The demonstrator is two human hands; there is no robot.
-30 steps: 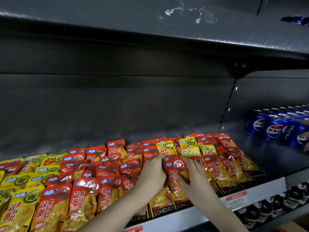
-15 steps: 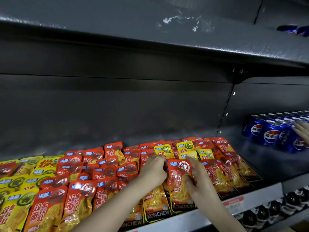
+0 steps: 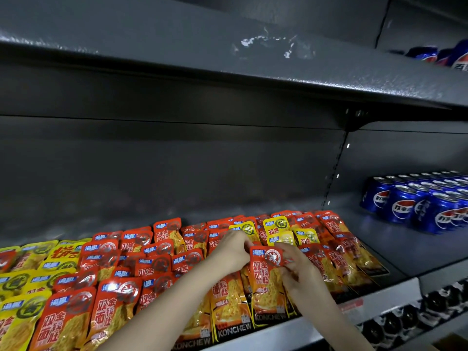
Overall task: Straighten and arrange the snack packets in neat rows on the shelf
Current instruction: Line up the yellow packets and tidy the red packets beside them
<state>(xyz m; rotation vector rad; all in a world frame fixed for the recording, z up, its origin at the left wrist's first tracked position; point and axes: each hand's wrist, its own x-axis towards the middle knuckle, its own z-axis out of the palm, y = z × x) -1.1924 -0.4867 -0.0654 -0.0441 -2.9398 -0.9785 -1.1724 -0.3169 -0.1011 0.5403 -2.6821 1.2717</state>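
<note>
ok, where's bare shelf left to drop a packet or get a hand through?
Two patches: the dark grey shelf floor between the red foil snack packets' right edge and the blue drink cans, and the strip behind the back row, along the rear wall. Left and centre are crowded: overlapping packets, yellow foil packets too.

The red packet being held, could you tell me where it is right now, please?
In the head view, the red packet sits right of centre near the shelf's front edge, held between the left hand and right hand, with yellow packets behind.
</note>
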